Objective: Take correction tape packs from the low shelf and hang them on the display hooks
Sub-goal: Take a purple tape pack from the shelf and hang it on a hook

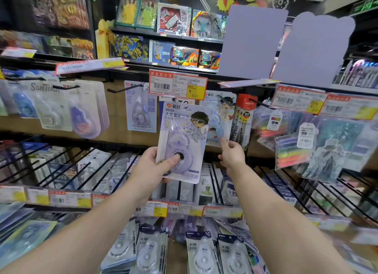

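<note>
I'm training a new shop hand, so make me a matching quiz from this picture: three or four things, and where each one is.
Things:
1. lilac cartoon correction tape pack
2. red-framed price tag with yellow 5.50 patch
3. clear packs of bright highlighter pens
4. right hand

Places:
A. hanging at far right
B. gripped by the left hand
C. above the held pack
D. by the held pack's right edge

Pairs: 1-B, 2-C, 3-A, 4-D

Glossy clear-plastic blister on the correction tape pack (181, 142) (printed card backing), black metal hooks (122, 89).
</note>
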### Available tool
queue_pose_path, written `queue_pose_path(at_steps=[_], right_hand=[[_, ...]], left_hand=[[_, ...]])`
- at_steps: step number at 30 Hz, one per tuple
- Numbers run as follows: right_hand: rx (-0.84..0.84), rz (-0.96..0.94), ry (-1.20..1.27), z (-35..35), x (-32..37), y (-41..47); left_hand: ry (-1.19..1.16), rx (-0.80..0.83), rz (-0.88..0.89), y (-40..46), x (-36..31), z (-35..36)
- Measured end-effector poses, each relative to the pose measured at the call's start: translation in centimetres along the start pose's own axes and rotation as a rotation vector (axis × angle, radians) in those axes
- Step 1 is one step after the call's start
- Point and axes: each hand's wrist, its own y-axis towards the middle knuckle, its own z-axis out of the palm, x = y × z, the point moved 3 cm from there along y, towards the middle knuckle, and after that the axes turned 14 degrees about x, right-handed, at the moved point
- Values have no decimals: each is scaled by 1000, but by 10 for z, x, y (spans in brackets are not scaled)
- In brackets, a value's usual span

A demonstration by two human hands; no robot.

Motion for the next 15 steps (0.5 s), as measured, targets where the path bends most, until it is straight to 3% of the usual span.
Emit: queue_pose_path(at_steps=[7,15], right_hand=[[-18,8,-103,-13,-4,-41],[237,-285,-100,-3,27,-143]], left_hand=[[-9,29,4,-7,-2,15],[-9,78,42,-10,-8,43]])
